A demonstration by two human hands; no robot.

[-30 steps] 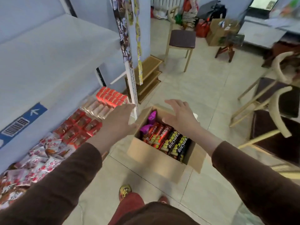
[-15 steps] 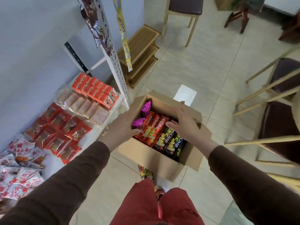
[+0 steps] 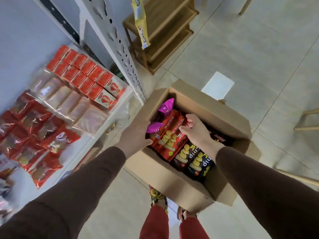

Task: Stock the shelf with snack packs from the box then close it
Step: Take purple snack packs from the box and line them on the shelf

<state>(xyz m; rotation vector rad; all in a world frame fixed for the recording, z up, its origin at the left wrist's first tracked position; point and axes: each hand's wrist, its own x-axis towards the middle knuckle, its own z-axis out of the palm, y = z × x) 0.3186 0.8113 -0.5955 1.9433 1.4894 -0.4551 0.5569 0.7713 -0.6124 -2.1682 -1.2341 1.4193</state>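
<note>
An open cardboard box stands on the floor beside the white shelf. It holds red chip packs, black chip packs and purple packs. My left hand lies at the box's left rim with its fingers against the red packs. My right hand is inside the box, fingers curled over the top of the red packs. The red packs are still standing in the box.
The shelf carries small red boxes, clear-wrapped packs and red foil bags. A perforated white upright rises beside the box. A low wooden rack stands behind. Chair legs are at the right.
My head has come lower and closer to the box. Both hands moved from above the box rim down into it, onto the red chip packs.
</note>
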